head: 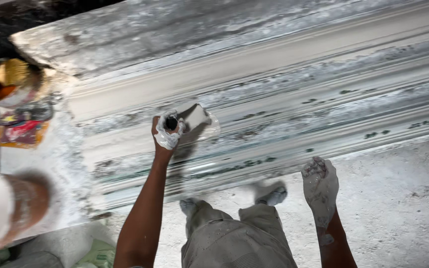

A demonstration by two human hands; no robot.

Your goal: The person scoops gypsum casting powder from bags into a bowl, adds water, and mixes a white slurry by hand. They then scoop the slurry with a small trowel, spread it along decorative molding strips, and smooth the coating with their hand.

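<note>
The left hand (167, 130), coated in white plaster, is closed around the dark handle of a flat trowel (194, 118); the blade is laid against the wet surface of a long moulded plaster cornice (284, 94). The right hand (320, 184), likewise plaster-smeared, is held empty with fingers loosely spread at the near edge of the moulding, just beside it or barely touching; which cannot be told. The cornice lies directly ahead of both hands, its long axis running from lower left to upper right across the view. The left hand is the nearer to the worked zone, over the middle ribs. The moulding is shown as parallel stepped ridges, glossy and streaked grey-white, with dark specks. A rough concrete floor (403, 213) is seen below, and plaster-dusted buckets (6, 206) at left.
</note>
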